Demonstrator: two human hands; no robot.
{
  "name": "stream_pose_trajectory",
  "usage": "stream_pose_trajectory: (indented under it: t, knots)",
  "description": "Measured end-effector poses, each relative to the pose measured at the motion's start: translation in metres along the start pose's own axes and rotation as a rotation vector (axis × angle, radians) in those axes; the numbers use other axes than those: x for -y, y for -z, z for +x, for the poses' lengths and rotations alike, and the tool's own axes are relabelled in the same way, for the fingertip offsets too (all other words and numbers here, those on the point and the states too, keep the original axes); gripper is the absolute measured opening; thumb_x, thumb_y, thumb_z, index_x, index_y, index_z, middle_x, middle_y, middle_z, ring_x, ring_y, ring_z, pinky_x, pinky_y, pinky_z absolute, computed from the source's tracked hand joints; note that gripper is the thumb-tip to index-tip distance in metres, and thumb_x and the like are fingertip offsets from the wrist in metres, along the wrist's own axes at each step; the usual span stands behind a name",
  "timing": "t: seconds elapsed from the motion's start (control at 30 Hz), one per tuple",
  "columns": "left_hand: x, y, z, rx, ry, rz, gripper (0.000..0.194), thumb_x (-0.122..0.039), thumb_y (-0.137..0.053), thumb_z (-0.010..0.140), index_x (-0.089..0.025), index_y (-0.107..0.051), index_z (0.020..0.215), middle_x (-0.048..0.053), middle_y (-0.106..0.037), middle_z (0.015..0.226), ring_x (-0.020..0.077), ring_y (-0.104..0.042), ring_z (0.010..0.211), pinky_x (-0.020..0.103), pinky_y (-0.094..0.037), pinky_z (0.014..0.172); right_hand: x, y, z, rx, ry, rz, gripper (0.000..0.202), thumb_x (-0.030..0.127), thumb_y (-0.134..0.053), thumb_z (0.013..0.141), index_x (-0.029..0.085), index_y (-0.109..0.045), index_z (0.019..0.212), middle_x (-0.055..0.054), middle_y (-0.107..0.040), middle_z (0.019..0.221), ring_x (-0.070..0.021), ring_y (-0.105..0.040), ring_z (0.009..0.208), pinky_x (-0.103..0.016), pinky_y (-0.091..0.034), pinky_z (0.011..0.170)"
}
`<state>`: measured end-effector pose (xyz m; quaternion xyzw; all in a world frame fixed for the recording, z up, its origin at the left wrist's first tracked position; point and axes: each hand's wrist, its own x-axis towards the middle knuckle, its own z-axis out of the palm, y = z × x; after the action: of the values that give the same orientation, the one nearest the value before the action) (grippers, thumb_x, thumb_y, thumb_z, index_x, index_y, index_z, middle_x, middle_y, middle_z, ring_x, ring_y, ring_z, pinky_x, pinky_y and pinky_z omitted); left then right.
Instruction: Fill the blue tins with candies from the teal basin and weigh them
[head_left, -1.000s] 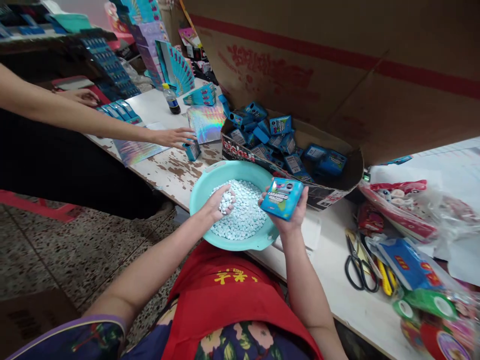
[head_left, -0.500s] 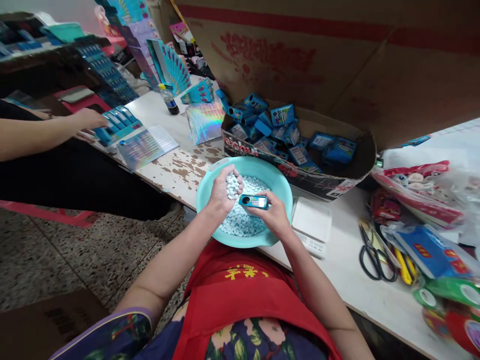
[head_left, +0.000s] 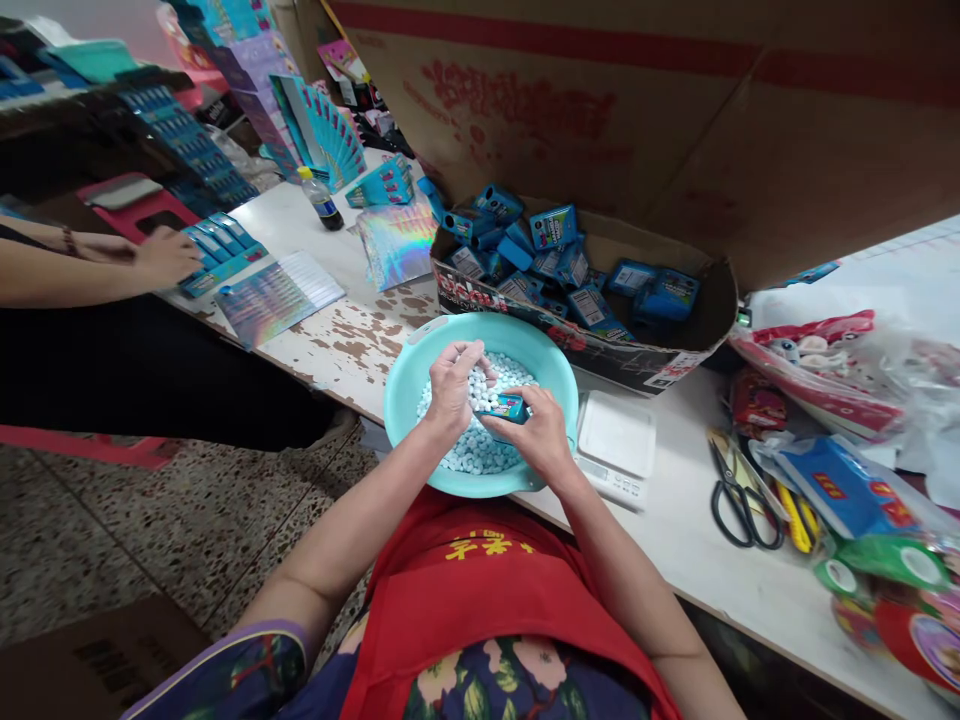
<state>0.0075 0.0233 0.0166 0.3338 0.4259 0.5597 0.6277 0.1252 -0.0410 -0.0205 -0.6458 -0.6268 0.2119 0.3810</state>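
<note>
A turquoise basin [head_left: 405, 400] at the table's edge holds a heap of small pale candies [head_left: 480, 452]. Over it, my left hand [head_left: 452, 388] is cupped around a handful of these candies. My right hand [head_left: 541, 432] grips a small blue box [head_left: 507, 408] between thumb and fingers. The box is tilted, with its end against the candies at my left palm. Its opening is hidden behind the candies and fingers.
An open carton [head_left: 675, 355] of similar blue boxes stands behind the basin. At right are a white scale [head_left: 619, 435], black scissors [head_left: 739, 505] and tape rolls [head_left: 885, 565]. At left, a co-worker's hand [head_left: 169, 258] touches blue packs [head_left: 225, 250]; a bottle [head_left: 321, 200] stands beyond.
My left hand has turned toward the blue box and its candies now meet the box end. The box has tilted toward that hand. The co-worker's hand has shifted slightly.
</note>
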Motion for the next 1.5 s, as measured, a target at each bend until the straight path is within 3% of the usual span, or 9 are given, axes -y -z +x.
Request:
stream_pose_trajectory:
  t: [0.23, 1.03, 1.23, 1.4, 1.5]
  knots:
    - [0.001, 0.004, 0.000, 0.097, -0.033, 0.027, 0.026, -0.037, -0.069, 0.077, -0.018, -0.053, 0.072, -0.003, -0.057, 0.060, 0.0094, -0.057, 0.050, 0.020, -0.044, 0.047, 0.001, -0.001, 0.001, 0.039, 0.065, 0.031, 0.035, 0.046, -0.078, 0.072, 0.024, -0.068, 0.098, -0.005, -0.070, 0.098, -0.0270, -0.059, 0.096, -0.039, -0.041, 0.083]
    - [-0.005, 0.003, -0.006, 0.189, 0.028, 0.088, 0.031, -0.047, -0.066, 0.076, -0.018, -0.055, 0.074, -0.002, -0.058, 0.060, 0.0131, -0.062, 0.052, 0.024, -0.048, 0.051, -0.002, 0.001, 0.002, 0.025, 0.009, 0.149, 0.037, 0.050, -0.077, 0.071, 0.026, -0.069, 0.097, -0.005, -0.070, 0.095, -0.0269, -0.062, 0.095, -0.040, -0.046, 0.084]
    - [-0.002, 0.002, -0.002, 0.177, 0.035, 0.069, 0.031, -0.047, -0.066, 0.076, -0.018, -0.054, 0.073, -0.003, -0.056, 0.058, 0.0131, -0.061, 0.052, 0.024, -0.047, 0.051, -0.001, -0.002, 0.000, 0.119, 0.037, 0.123, 0.038, 0.049, -0.077, 0.072, 0.024, -0.069, 0.099, -0.006, -0.069, 0.095, -0.0268, -0.062, 0.093, -0.040, -0.046, 0.083]
    - [-0.002, 0.004, -0.003, 0.164, 0.008, 0.050, 0.029, -0.046, -0.065, 0.077, -0.019, -0.054, 0.073, -0.003, -0.055, 0.057, 0.0121, -0.059, 0.050, 0.023, -0.042, 0.047, -0.003, 0.004, 0.000, 0.016, 0.041, 0.073, 0.033, 0.047, -0.075, 0.075, 0.027, -0.068, 0.101, -0.005, -0.069, 0.100, -0.0289, -0.059, 0.099, -0.042, -0.043, 0.085]
    - [-0.001, 0.001, -0.009, 0.205, 0.027, 0.072, 0.028, -0.042, -0.065, 0.078, -0.018, -0.053, 0.069, -0.003, -0.053, 0.057, 0.0102, -0.055, 0.048, 0.022, -0.041, 0.047, -0.004, 0.006, 0.001, 0.018, 0.054, 0.035, 0.031, 0.046, -0.073, 0.077, 0.027, -0.068, 0.101, -0.006, -0.069, 0.100, -0.0296, -0.059, 0.098, -0.043, -0.043, 0.084]
